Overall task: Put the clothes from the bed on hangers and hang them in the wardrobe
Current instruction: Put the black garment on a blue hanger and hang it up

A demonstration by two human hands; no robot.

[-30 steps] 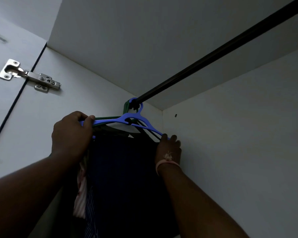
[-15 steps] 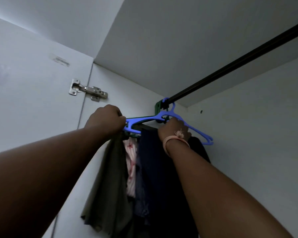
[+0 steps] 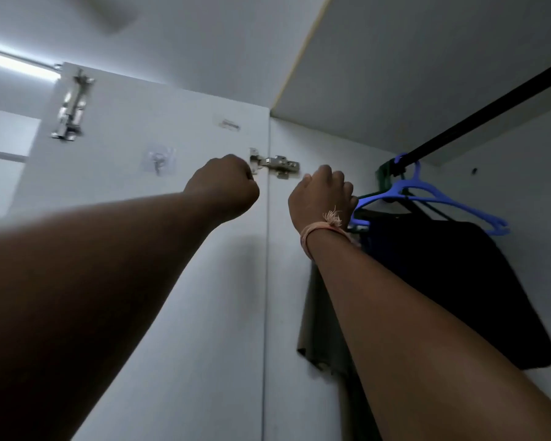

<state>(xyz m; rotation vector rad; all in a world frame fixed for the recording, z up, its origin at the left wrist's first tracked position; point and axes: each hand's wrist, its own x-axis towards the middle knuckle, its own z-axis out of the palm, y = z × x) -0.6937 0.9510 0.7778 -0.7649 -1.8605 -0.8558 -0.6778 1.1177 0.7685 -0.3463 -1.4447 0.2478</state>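
A blue hanger (image 3: 433, 197) hangs from the dark rod (image 3: 490, 100) at the wardrobe's left end, with a dark garment (image 3: 458, 281) draped below it. A green hanger (image 3: 383, 173) hangs behind it, and an olive garment (image 3: 322, 329) hangs at the far left. My right hand (image 3: 322, 195), fingers curled, overlaps the blue hanger's left tip; whether it grips the tip is hidden. My left hand (image 3: 223, 186) is a fist holding nothing, out in front of the door, apart from the hanger.
The open wardrobe door (image 3: 140, 281) stands at the left with a metal hinge (image 3: 277, 163), a bolt latch (image 3: 72, 106) and a clear stick-on hook (image 3: 158, 160). The rod runs bare up to the right under the wardrobe's top panel (image 3: 427, 58).
My left hand has let go of the blue hanger's left end and moved left, in front of the door. My right hand slid from the hanger's middle to its left tip. The view swung left.
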